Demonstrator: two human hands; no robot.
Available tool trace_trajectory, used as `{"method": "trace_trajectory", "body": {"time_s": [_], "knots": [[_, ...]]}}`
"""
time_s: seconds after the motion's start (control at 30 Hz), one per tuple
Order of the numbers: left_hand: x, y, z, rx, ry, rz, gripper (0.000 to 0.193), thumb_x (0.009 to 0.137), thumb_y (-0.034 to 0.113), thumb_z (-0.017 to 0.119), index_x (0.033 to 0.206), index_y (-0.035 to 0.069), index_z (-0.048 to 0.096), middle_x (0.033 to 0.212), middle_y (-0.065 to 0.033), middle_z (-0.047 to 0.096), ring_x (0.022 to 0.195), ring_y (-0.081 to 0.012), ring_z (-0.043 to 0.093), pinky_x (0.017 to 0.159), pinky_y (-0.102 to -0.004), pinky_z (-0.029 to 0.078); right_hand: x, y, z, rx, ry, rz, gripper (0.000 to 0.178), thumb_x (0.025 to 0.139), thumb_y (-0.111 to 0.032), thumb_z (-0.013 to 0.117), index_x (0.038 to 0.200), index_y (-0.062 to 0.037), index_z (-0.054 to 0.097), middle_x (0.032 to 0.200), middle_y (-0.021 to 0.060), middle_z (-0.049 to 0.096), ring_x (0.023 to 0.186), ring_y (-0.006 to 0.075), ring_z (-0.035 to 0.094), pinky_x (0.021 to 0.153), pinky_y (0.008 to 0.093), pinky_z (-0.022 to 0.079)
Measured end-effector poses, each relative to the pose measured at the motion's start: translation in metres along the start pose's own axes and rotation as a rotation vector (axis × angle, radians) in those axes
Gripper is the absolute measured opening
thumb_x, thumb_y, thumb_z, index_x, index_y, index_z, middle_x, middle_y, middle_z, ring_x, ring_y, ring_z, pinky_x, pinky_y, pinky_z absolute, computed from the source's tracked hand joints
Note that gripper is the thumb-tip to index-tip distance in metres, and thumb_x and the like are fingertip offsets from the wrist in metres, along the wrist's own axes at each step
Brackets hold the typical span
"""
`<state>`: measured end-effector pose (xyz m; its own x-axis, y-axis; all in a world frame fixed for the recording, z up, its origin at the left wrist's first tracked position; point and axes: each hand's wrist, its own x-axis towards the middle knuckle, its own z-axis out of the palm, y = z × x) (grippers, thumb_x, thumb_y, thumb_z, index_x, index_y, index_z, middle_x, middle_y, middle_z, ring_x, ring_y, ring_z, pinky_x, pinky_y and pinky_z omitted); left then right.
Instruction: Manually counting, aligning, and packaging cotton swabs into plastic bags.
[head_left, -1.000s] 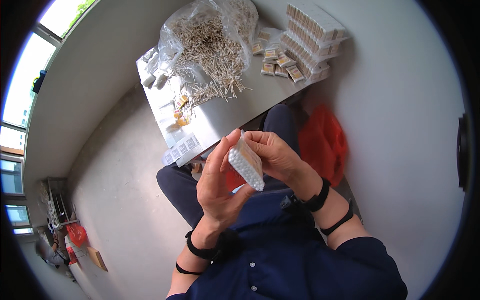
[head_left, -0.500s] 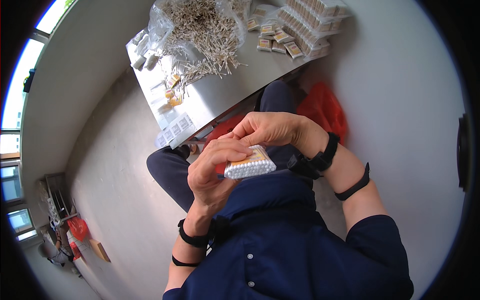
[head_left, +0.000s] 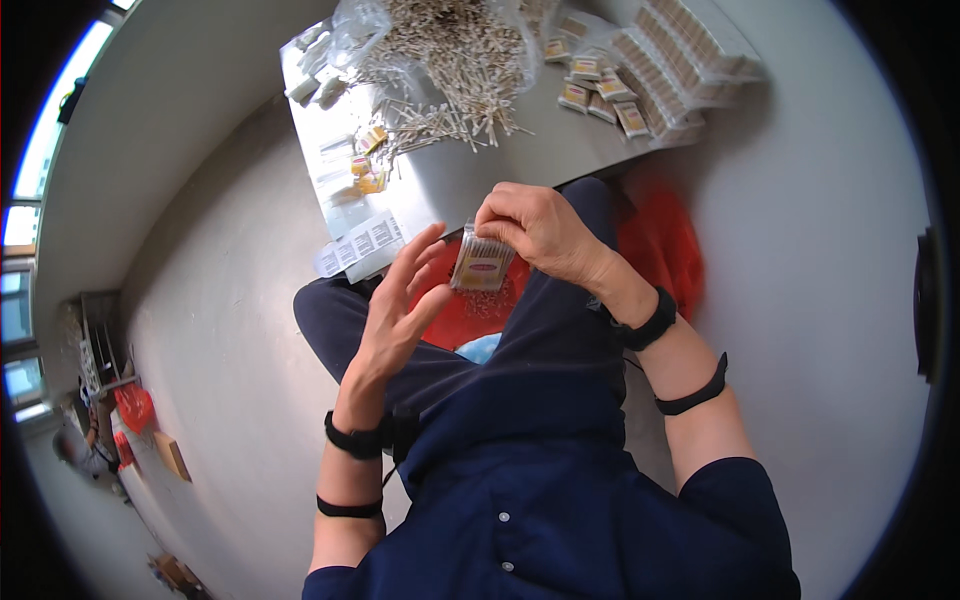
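Clear-plastic, yellow-labelled rectangular swab packet hangs pinched in my right hand; I spread my left hand just left of it.

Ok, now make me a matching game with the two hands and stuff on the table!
Column one:
1. Left hand
2. Right hand
3. Loose swabs
4. Printed sheet

Column two:
A. At the near left corner of the table
B. Pinching one end of a swab packet
C. Open, beside something that the other hand holds
D. In a big heap

Pairs: 1-C; 2-B; 3-D; 4-A
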<state>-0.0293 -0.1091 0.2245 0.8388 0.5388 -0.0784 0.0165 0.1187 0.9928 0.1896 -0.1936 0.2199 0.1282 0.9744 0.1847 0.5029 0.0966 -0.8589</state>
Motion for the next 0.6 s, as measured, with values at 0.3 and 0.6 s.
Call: {"method": "trace_trajectory", "body": {"time_s": [0.3, 0.6], "knots": [[0.092, -0.083, -0.025, 0.513, 0.375, 0.268, 0.025, 0.083, -0.003, 0.072, 0.107, 0.001, 0.068, 0.098, -0.0097, 0.072, 0.093, -0.0196, 0.07, 0.085, -0.0303, 0.054, 0.059, 0.077, 0.047, -0.352, 0.227, -0.396, 0.014, 0.08, -0.011, 0.073, 0.091, -0.0075, 0.065, 0.083, 0.0047, 0.062, 0.078, 0.0244, 0.061, 0.07, 0.0362, 0.049], [0.123, -0.159, -0.042, -0.244, 0.394, 0.024, 0.015, 0.09, -0.007, 0.067, 0.104, -0.001, 0.066, 0.118, -0.0122, 0.067, 0.111, -0.0159, 0.063, 0.097, -0.0284, 0.051, 0.054, 0.129, 0.075, 0.244, 0.26, 0.377, 0.04, 0.083, -0.004, 0.075, 0.12, -0.0033, 0.062, 0.089, 0.0025, 0.068, 0.08, 0.0136, 0.065, 0.071, 0.0283, 0.054]]}}
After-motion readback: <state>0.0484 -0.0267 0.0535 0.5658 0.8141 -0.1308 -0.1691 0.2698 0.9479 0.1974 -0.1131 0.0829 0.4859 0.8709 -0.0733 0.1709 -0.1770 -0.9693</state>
